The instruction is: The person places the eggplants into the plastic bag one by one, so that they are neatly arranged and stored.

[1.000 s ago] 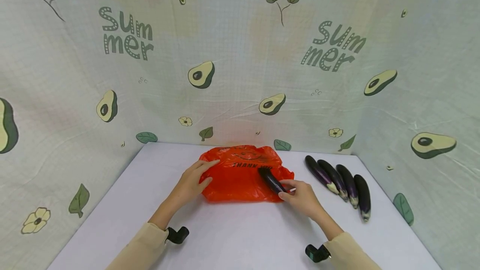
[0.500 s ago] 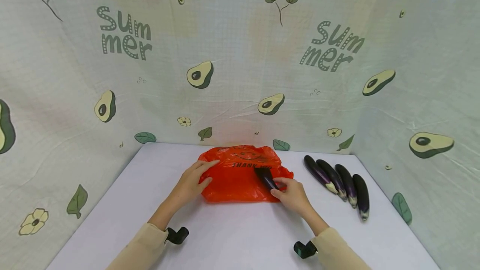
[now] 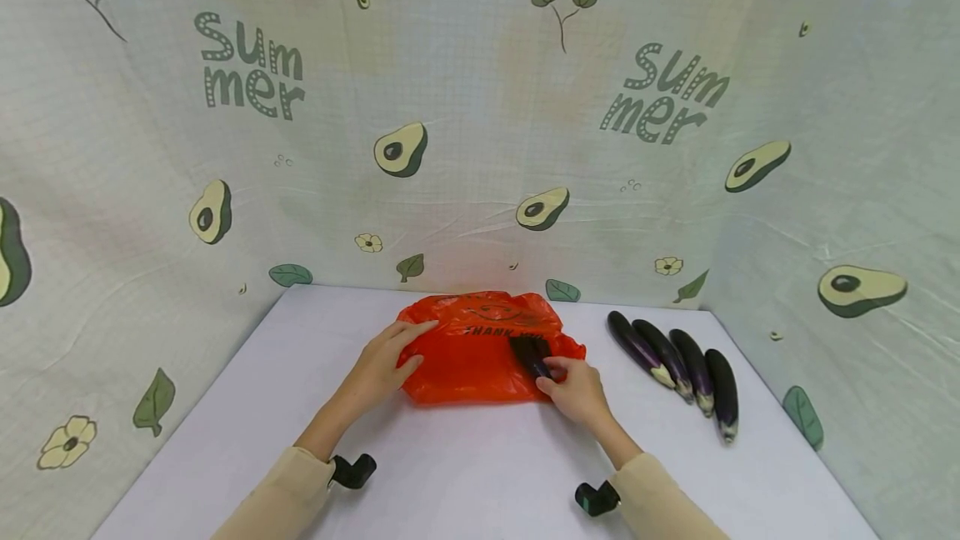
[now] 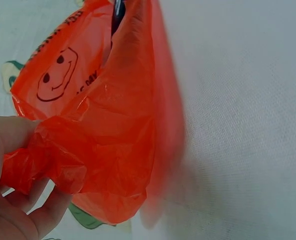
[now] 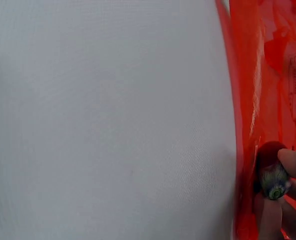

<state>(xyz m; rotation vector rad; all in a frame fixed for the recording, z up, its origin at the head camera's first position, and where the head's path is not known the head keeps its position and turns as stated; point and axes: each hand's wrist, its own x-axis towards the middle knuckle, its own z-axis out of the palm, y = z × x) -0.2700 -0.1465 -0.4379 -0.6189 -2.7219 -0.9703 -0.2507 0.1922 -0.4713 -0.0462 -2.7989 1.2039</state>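
Observation:
A red plastic bag [image 3: 457, 369] with black "THANK" lettering and a printed smiley [image 4: 58, 75] lies on the table, its mouth facing the person. My left hand [image 3: 378, 365] pinches the bag's left side, the film bunched between thumb and fingers in the left wrist view. At the bag's right side my right hand [image 3: 579, 390] grips a dark purple eggplant [image 3: 531, 355] by its stem end [image 5: 274, 182]. The eggplant's far end lies within the bag's mouth, tilted up to the left. Its lower part is hidden by the fingers.
Several more eggplants [image 3: 696, 373] lie side by side at the table's right. A patterned cloth [image 3: 465, 107] hangs behind and along both sides of the white table [image 3: 465, 473]. Black wrist cameras [image 3: 352, 471] stick out from both sleeves.
My right hand has moved left with the eggplant, bringing it farther into the bag's mouth. The left hand has stayed on the bag's left side.

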